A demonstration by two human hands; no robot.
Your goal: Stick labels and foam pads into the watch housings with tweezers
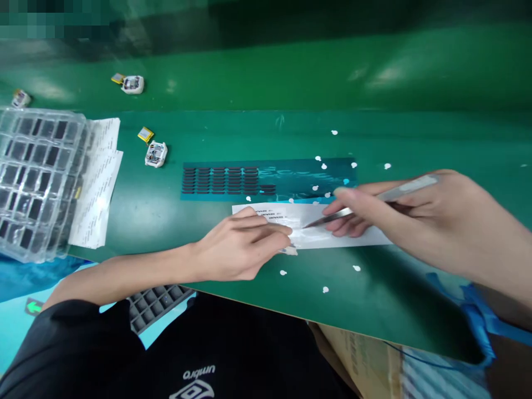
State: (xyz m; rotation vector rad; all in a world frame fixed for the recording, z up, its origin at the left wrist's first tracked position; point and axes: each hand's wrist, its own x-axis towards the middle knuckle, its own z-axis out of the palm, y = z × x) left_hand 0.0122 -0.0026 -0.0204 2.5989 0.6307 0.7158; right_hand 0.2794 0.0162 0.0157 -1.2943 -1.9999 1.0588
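My right hand is closed around metal tweezers, whose pointed tip reaches down to a white sticker sheet. Small dark pieces or printed marks line the left part of this sheet. My left hand is closed in a pinch over the same sheet, close to the tweezer tip. A small whitish piece shows under its fingertips; whether they grip it or the sheet is hidden. Just behind lies a blue film sheet carrying rows of black strips.
White round tabs are scattered over the green table. Two opened white devices with yellow battery packs lie at the left. Stacked clear compartment trays and printed papers stand at the far left. Below the edge sits a grey grid tray.
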